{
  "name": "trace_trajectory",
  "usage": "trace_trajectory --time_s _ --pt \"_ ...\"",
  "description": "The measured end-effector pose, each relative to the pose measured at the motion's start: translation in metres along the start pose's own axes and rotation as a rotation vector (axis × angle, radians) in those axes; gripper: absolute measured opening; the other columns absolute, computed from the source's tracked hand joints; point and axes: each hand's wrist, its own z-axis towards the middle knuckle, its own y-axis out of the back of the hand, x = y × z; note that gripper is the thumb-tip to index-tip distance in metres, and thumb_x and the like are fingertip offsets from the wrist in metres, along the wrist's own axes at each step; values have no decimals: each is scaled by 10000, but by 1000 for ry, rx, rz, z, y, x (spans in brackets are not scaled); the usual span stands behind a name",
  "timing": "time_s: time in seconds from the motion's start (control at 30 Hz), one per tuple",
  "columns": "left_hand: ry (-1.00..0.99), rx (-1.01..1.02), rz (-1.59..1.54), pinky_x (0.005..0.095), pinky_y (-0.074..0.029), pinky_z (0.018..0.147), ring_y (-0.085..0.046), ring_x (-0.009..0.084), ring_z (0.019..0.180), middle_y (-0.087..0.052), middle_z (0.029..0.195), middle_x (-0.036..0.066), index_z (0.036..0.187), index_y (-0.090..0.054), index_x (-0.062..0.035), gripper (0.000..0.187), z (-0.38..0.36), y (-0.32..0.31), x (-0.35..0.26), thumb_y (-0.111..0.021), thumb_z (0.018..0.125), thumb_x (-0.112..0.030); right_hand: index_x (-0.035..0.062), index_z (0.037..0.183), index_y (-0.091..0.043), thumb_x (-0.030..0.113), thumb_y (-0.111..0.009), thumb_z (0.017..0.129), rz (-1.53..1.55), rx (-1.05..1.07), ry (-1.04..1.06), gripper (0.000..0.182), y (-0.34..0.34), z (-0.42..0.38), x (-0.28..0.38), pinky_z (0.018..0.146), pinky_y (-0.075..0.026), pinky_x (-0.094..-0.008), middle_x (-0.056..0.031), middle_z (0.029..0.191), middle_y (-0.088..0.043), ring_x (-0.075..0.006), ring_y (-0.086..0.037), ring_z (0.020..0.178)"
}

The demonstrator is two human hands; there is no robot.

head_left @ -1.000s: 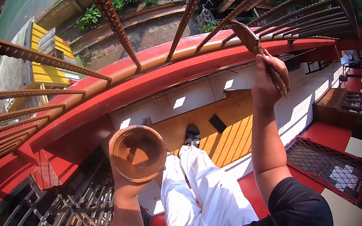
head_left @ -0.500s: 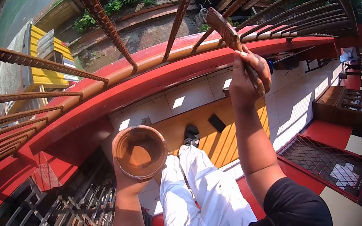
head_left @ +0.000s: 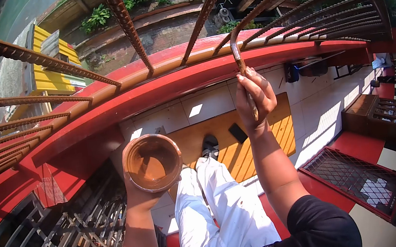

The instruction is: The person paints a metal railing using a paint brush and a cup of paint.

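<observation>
In my left hand [head_left: 140, 197] is a round paint pot [head_left: 131, 158], its mouth facing up, with brown paint [head_left: 152, 170] in the bottom. My right hand [head_left: 256, 94] is closed around the handle of a paintbrush [head_left: 238, 58], now seen edge-on. The brush's head overlaps the lower rail of a brown metal railing [head_left: 170, 65] in this view. Twisted bars [head_left: 126, 30] rise from that rail, above a red ledge [head_left: 153, 90].
Under my feet lies a yellow-brown wooden board [head_left: 274, 136], with a black phone [head_left: 237, 132] on it. Curved metal bars [head_left: 67, 235] are at lower left. A red-framed mesh panel [head_left: 360, 179] and a brown wooden cabinet [head_left: 375, 112] stand at right. Beyond the railing are plants [head_left: 95, 18] below.
My right hand has come down and slightly left, and the brush has turned from broad side to edge-on against the rail. My left hand and the pot have hardly moved.
</observation>
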Motion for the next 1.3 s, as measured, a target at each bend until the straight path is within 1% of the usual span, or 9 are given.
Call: trace_trajectory --time_s 0.33,0.43,0.57,0.7,0.83,0.9,1.0,1.13,1.3 --pt "55 -7 -105 387 -463 1082 -548 228 1227 -542 1323 108 1407 -374 -63 1111 3 5 7 -997 492 -158 87 908 -719 -99 -760 743 -183 -166 42 251 25 48 9 810 -610 -360 -91 932 -689 -263 -709 902" --pt "-75 22 96 381 -459 1082 -550 230 1223 -545 1315 106 1403 -376 -58 1108 1 -1 -2 -998 492 -161 95 911 -720 -86 -760 733 -104 -27 144 257 14 30 7 805 -609 -361 -84 943 -695 -265 -710 884" --pt "-142 0 59 372 -461 1070 -553 227 1214 -549 1305 101 1385 -392 -55 1093 -1 -2 1 -1003 486 -174 93 922 -723 -67 -763 708 -108 93 -13 270 11 8 3 738 -605 -333 -83 926 -707 -250 -718 830" --pt "-80 -26 59 330 -610 877 -616 198 1123 -582 1285 89 1365 -456 -37 1070 0 4 17 -962 424 17 91 906 -720 -91 -770 730 -35 -54 -44 258 10 38 23 685 -589 -297 -95 883 -702 -218 -710 785" --pt "-126 -9 83 343 -621 861 -620 206 1117 -584 1274 100 1362 -455 -30 1058 0 6 20 -952 431 40 35 886 -692 -61 -769 788 -116 -165 -158 157 18 48 13 729 -591 -283 -81 895 -671 -196 -708 811" --pt "-43 -10 35 352 -572 926 -599 208 1145 -570 1285 100 1367 -435 -38 1058 -3 4 18 -967 452 -27 39 890 -698 -58 -775 783 -43 -245 -150 164 25 48 20 724 -591 -288 -81 899 -668 -197 -707 815" --pt "90 1 -62 361 -470 1061 -555 207 1201 -543 1303 91 1376 -399 -58 1074 -5 0 12 -1000 493 -163 37 889 -701 -57 -777 785 -88 -45 -65 160 17 47 28 728 -597 -292 -79 898 -658 -199 -708 823" --pt "20 27 -40 359 -477 1050 -560 207 1189 -555 1279 86 1367 -410 -61 1058 -3 -3 2 -999 493 -152 24 915 -670 -77 -750 809 -170 -124 -152 167 16 44 12 716 -597 -298 -93 905 -665 -217 -715 830" --pt "-41 21 84 350 -501 1023 -581 199 1162 -570 1270 78 1364 -433 -57 1052 -3 2 18 -991 474 -108 58 921 -699 -58 -761 775 -169 -69 72 196 22 45 27 721 -600 -306 -83 923 -678 -223 -715 820"
